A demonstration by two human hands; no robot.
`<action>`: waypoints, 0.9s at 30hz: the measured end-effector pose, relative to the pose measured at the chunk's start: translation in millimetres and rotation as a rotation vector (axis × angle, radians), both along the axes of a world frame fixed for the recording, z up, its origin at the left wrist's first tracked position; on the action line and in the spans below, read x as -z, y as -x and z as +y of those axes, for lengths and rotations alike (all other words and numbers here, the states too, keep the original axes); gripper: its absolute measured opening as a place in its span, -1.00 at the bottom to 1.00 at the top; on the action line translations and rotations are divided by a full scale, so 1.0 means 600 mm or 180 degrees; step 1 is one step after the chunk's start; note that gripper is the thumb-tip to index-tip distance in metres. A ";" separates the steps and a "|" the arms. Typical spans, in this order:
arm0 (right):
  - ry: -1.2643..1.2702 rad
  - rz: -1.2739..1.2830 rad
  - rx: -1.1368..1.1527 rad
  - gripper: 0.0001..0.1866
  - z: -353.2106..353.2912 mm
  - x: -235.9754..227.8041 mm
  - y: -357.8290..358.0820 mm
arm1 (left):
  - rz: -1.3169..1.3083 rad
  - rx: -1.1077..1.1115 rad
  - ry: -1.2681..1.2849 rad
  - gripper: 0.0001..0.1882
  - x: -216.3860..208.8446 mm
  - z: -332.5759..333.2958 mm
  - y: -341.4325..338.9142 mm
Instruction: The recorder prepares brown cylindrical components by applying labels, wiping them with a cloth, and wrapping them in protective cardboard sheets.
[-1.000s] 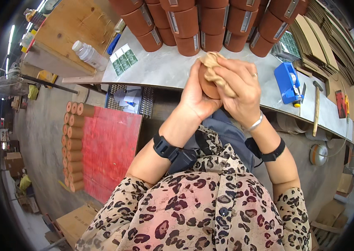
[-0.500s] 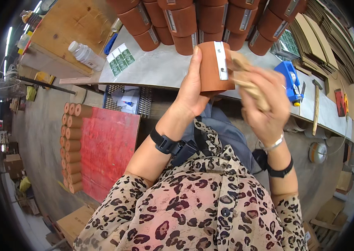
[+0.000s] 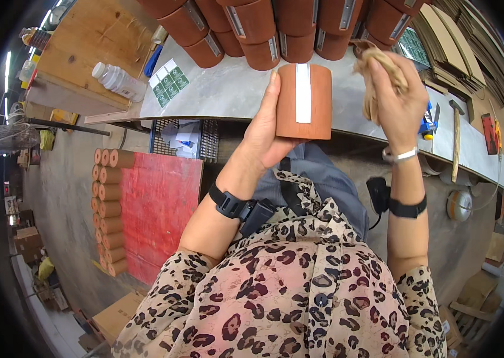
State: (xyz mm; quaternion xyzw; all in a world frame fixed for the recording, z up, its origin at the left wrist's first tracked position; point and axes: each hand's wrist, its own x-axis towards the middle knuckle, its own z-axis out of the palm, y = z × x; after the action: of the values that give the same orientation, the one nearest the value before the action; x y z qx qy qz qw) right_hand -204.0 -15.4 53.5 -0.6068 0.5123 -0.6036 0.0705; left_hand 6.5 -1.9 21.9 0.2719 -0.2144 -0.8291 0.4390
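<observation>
My left hand (image 3: 264,128) grips a reddish-brown cylinder (image 3: 320,102) by its left side and underneath, thumb along the wall. A pale metal strip (image 3: 303,95) runs down the side of the cylinder that faces me. Off to the right, my right hand (image 3: 402,95) is closed around a crumpled tan cloth (image 3: 377,80), raised over the table and apart from the cylinder. Behind, stacked cylinders (image 3: 252,51) of the same colour, many with metal strips, stand on the grey table (image 3: 228,89).
Green-and-white label sheets (image 3: 169,83) and a white bottle (image 3: 118,80) are at the left. A hammer (image 3: 456,140), a red-handled tool (image 3: 491,134) and cardboard sheets (image 3: 454,48) lie at the right. Below left, several brown tubes (image 3: 109,209) line a red board (image 3: 159,215).
My right hand has moved up and right with the cloth, away from the cylinder. The cylinder has turned, its strip now facing me more squarely, and sits slightly lower.
</observation>
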 end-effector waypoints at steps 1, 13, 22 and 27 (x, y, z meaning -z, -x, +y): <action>0.0104 -0.0145 -0.0045 -0.78 0.015 -0.003 -0.003 | -0.0002 -0.0008 0.0001 -0.18 0.000 0.001 -0.002; 0.0506 0.0502 -0.0314 -0.75 -0.020 0.027 -0.080 | 0.0931 0.0648 0.0118 -0.28 0.037 0.004 -0.022; -0.0858 0.0043 0.0213 -0.78 0.041 0.115 0.014 | 0.1366 0.0143 -0.0711 -0.10 0.075 -0.004 -0.042; -0.0787 -0.0067 0.0030 -0.78 0.050 0.100 0.004 | 0.0281 -0.0040 -0.0258 -0.19 0.061 -0.005 -0.032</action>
State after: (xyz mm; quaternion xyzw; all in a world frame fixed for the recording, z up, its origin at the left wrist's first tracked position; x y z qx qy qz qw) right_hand -206.4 14.9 -6.5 -0.5846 0.5850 -0.5425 0.1473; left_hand 25.7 -5.0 -14.9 0.2539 -0.1594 -0.8455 0.4419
